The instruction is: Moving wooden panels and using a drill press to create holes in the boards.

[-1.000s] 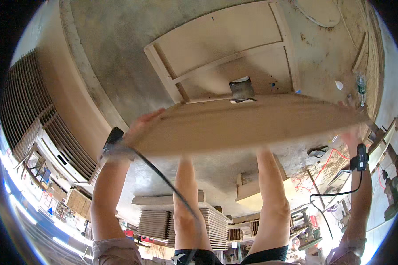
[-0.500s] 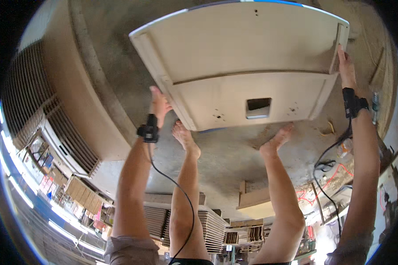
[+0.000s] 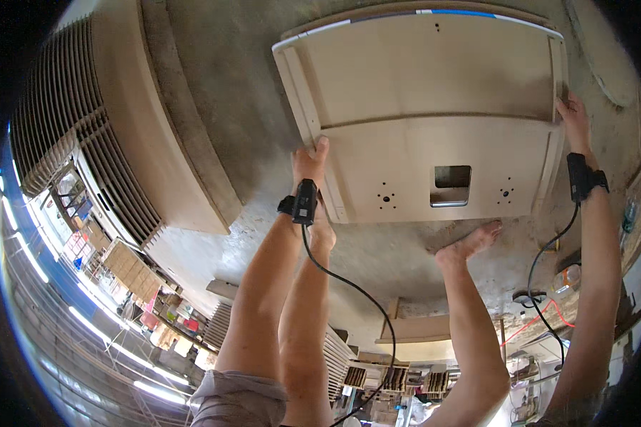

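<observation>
A rough grey concrete floor (image 3: 278,92) fills the upper middle of the frame. At the left lie slatted wooden panels (image 3: 71,135) — pale, louvred. Stacks of wooden pieces (image 3: 132,267) sit lower left, more timber (image 3: 420,331) at bottom centre — bright daylight streaks the lower-left rim.

Slatted wooden panels (image 3: 64,142), concrete floor (image 3: 242,92), plastic bottle (image 3: 567,277), stacked boards (image 3: 132,270)

Wooden panel (image 3: 434,121) now tilted flat-on

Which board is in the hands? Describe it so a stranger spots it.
On the grey concrete floor lies a pale wooden panel, gripped at its side rails by the left hand and right hand. Unlike the slatted panels nearby, it has a square cutout.
</observation>
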Available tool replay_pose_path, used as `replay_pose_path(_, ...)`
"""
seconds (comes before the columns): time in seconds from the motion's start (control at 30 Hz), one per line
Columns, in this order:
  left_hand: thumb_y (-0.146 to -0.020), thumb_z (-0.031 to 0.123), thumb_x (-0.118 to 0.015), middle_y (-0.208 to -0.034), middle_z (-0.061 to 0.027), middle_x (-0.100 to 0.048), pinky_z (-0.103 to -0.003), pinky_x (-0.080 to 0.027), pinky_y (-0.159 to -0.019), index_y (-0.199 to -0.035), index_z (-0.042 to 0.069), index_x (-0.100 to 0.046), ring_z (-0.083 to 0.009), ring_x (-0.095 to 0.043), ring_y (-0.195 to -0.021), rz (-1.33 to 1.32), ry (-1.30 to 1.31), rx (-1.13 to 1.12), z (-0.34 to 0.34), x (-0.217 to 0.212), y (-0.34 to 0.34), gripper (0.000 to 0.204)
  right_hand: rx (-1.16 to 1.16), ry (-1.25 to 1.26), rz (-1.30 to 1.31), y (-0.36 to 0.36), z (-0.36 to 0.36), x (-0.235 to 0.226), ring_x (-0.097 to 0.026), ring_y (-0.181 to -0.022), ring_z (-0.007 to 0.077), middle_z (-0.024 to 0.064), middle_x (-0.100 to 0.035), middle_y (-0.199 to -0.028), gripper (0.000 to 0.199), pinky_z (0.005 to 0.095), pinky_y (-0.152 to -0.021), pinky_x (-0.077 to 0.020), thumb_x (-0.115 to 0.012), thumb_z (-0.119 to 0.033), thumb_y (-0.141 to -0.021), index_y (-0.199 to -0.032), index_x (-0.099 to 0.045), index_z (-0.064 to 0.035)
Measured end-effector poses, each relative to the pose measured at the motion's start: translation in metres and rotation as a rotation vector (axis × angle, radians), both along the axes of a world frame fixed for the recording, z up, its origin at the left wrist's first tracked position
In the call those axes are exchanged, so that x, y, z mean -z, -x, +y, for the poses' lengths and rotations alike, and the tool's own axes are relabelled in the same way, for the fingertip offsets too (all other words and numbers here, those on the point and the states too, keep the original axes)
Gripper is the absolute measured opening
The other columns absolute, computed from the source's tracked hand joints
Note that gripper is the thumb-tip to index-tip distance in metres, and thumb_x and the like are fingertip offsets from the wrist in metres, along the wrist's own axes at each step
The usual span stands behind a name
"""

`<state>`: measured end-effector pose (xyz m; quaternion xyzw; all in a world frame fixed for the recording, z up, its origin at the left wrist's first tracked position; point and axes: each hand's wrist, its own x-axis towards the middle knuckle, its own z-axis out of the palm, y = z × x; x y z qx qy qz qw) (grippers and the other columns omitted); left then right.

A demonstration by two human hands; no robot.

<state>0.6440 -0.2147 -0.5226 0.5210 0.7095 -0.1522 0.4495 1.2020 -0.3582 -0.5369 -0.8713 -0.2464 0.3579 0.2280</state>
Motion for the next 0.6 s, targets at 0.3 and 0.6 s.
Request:
replay_pose_path(0.3, -0.069, 0.061, -0.056, -0.114, -0.0265, -0.042, -0.040, -0.033, -0.093, -0.116, -0.011, -0.032, -0.0346, -0.040, -0.111, 0.003, -0.272, -0.106, 0.000, 0.001, -0.007, 0.090, 0.076, 0.248, -0.029, 0.051, -0.046, 0.003, -0.037, -0.118, 0.0317, 0.0225, -0.038, -0.126, 0.085, 0.0370, -0.097, -0.0288, -0.052, -0.057, -0.074, -0.127, -0.030, 0.0055)
replay_pose_path(0.6, -0.068, 0.051, -0.065, -0.113, -0.0204, -0.047, -0.033, -0.038, -0.088, -0.117, -0.010, -0.034, -0.0259, -0.046, -0.107, -0.168, 0.028, -0.286, 0.021, -0.023, -0.014, 0.084, 0.185, 0.235, 0.030, 0.052, -0.069, -0.027, -0.036, -0.118, 0.0321, 0.0233, -0.038, -0.126, 0.088, 0.0363, -0.097, -0.0285, -0.051, -0.059, -0.073, -0.129, -0.026, 0.0053)
